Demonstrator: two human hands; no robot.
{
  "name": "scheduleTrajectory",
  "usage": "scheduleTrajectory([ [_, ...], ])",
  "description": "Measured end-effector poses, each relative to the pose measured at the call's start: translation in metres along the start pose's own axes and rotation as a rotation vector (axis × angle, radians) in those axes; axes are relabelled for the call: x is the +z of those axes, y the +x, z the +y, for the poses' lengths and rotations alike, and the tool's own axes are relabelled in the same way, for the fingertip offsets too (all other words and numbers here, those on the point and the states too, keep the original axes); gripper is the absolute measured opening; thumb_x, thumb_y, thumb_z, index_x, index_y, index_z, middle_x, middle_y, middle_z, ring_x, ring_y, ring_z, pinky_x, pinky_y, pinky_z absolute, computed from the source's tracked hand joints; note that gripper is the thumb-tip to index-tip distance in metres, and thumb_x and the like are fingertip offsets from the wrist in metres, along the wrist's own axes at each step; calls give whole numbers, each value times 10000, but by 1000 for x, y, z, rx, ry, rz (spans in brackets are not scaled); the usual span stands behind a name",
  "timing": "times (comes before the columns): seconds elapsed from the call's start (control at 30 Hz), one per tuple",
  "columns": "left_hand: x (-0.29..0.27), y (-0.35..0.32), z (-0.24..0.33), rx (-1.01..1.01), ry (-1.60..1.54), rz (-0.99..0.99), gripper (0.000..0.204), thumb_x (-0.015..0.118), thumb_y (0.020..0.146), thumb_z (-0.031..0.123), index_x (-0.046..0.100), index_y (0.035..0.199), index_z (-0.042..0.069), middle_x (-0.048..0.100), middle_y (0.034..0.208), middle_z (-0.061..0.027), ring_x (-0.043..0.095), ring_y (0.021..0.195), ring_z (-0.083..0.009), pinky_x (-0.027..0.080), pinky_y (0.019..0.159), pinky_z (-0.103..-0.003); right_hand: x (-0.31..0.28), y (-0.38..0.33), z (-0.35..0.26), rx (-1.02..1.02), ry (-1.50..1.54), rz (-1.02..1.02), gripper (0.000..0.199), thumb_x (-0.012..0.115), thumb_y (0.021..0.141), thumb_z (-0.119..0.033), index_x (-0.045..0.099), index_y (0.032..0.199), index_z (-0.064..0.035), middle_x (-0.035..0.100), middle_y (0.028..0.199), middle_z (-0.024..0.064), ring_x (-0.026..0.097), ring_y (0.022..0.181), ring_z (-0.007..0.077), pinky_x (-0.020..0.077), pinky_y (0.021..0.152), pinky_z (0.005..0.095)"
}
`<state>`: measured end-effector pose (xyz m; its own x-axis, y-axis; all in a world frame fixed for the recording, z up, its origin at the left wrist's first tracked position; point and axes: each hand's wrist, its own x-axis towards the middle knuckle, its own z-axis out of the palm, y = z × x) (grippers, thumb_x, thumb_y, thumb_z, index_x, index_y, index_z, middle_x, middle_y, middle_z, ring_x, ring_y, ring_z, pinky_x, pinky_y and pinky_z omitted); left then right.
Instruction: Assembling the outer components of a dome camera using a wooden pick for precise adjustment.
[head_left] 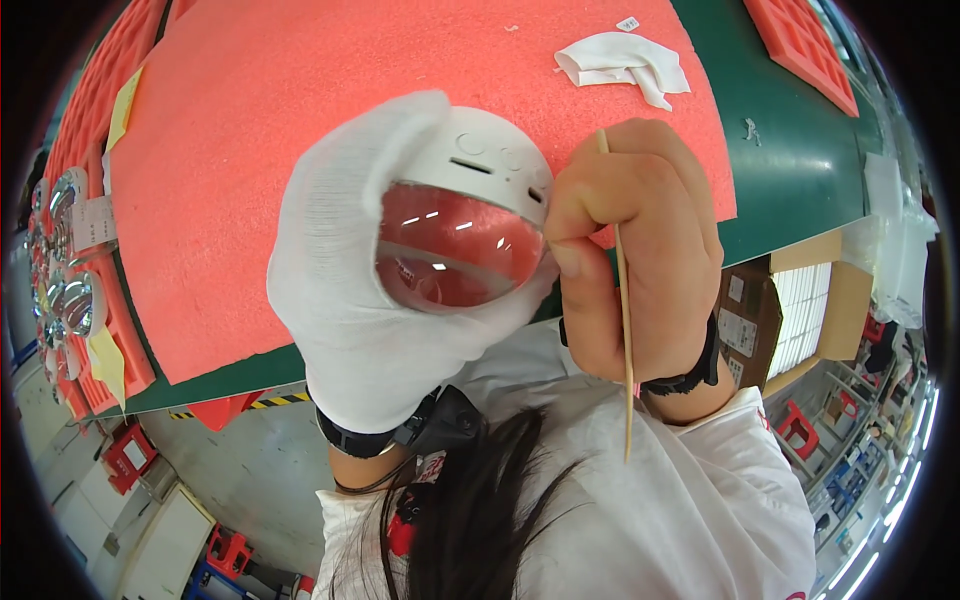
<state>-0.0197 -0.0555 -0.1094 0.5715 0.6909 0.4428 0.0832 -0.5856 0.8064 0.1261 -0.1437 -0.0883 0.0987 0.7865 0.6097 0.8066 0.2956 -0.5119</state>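
Note:
A white knit glove covers my left hand [330, 255], which is wrapped around a white rounded housing [515, 155] with a clear dome [460, 250]. The housing is tilted up in front of me, showing a dark slot, a small opening and round marks on its rim. My bare right hand [645, 220] is closed, with a thin wooden stick [625, 330] held in its fingers; the long end points down toward my body. The right thumb and index finger lie at the housing's right edge. Whether they touch it, I cannot tell.
A red foam sheet [220, 200] lies on the green table [790, 170], with a crumpled white cloth [625, 62] at its far right. Several shiny domed parts [75, 300] stand at the left edge. An open cardboard box [845, 310] and a clear plastic bag [895, 235] are at right.

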Motion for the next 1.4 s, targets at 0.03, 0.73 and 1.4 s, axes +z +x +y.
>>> scheduleTrajectory([
  [0.03,-2,0,2,-31,-3,-11,852,879,529,31,497,1289,57,574,1175,-58,601,1000,-175,508,850,-306,-1,1,1,10,45,-30,95,590,780,19,553,854,-29,562,774,89,556,746,241,457,670,322],
  [0.73,-21,3,14,-448,-421,10,726,525,869,563,468,1276,-35,569,1160,-132,592,1048,-204,489,860,-313,-18,-8,-2,427,238,-114,89,623,821,-19,629,901,19,608,946,117,560,762,177,439,705,268],
  [1.4,-16,2,24,-382,-292,-100,855,873,574,130,460,1315,27,554,1177,-100,580,1068,-199,494,917,-345,-5,3,-17,707,712,-34,523,768,723,-111,564,1176,55,639,1049,92,651,978,191,516,851,293],
])
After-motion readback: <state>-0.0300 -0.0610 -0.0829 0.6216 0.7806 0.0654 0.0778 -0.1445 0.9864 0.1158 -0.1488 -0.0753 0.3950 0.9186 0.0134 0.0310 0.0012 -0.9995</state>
